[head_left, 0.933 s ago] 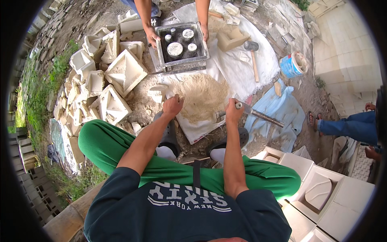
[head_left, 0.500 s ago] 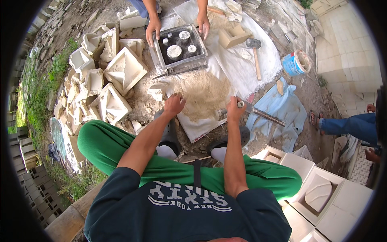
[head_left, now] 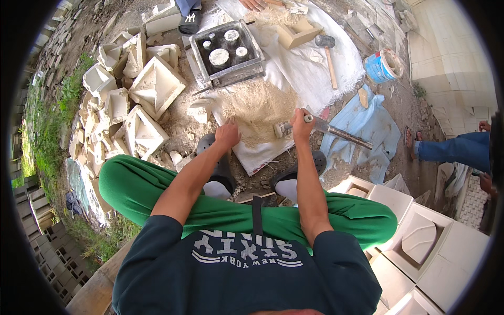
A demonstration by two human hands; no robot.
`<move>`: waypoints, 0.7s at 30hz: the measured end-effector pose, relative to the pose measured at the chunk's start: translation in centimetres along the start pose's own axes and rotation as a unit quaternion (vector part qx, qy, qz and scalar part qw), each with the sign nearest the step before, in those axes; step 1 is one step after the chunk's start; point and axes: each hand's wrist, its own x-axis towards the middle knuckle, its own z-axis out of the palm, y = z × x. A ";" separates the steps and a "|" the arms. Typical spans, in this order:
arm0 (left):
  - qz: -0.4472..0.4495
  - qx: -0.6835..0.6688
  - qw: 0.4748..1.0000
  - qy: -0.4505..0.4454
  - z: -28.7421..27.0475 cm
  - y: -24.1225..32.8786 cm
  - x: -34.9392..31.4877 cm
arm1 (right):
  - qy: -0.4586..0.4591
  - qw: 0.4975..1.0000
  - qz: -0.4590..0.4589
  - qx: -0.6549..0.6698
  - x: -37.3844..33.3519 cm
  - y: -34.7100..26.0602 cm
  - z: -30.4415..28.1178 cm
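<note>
My right hand (head_left: 303,126) is wrapped around a short tool with a pale, round-ended handle and a grey-white head (head_left: 283,129); its exact kind is unclear. That head is at the near right edge of a heap of tan sandy powder (head_left: 257,107). Nearer the heap's left edge is my left hand (head_left: 228,134), its fingers curled; whatever they hold, if anything, is hidden. Beyond the powder stands a grey box mould (head_left: 236,76) with several round, white-topped posts inside. Near the top edge, a co-worker's hand (head_left: 253,4) rests by more powder.
Broken cream blocks (head_left: 157,86) are piled left. A white sheet (head_left: 344,73) carries a mallet (head_left: 331,65) and an open cream block (head_left: 297,34). Rightward are a blue-white bucket (head_left: 380,67), a blue sheet (head_left: 386,136), a metal bar (head_left: 349,138), cream blocks (head_left: 420,239) and another person's leg (head_left: 451,152).
The co-worker's two hands have left the box mould; one now shows farther back by the powder. My right hand's tool has shifted slightly, so its head shows more. My view has tilted a little.
</note>
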 end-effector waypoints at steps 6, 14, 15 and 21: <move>-0.027 -0.051 0.997 0.045 3.6 2.5 0.0 | 0.027 0.998 -0.059 0.001 -2.4 -2.9 0.5; 0.023 -0.010 0.999 0.021 5.4 3.5 -0.7 | -0.010 0.995 -0.083 -0.050 -4.1 1.9 0.9; 0.023 -0.009 0.999 0.021 5.2 3.3 -0.7 | -0.025 0.996 -0.072 -0.048 -3.9 1.5 0.9; 0.087 0.043 0.992 0.079 4.1 1.4 -0.7 | -0.053 0.995 -0.082 -0.031 -5.9 -2.4 2.7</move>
